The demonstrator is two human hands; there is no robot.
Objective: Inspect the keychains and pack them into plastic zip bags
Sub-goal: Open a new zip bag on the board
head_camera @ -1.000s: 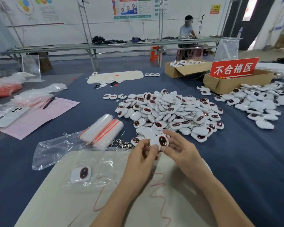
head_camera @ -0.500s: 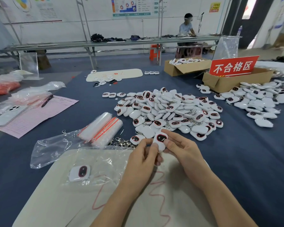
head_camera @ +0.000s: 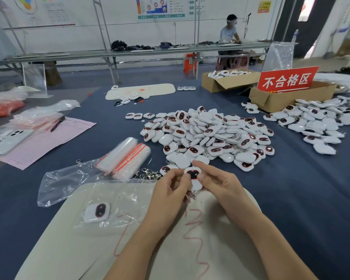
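Keychain (head_camera: 193, 176), one: left hand (head_camera: 169, 191), right hand (head_camera: 220, 186)

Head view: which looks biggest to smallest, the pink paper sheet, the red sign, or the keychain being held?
1. Pink paper sheet.
2. Red sign, farther off, so true size unsure.
3. Keychain, held by the left hand and right hand: smallest, though nearest.

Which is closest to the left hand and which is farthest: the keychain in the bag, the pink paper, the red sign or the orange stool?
1. Bagged keychain, on the mat just left of the left hand.
2. Pink paper, farther off to the left.
3. Red sign, far back on the right.
4. Orange stool, farthest back.
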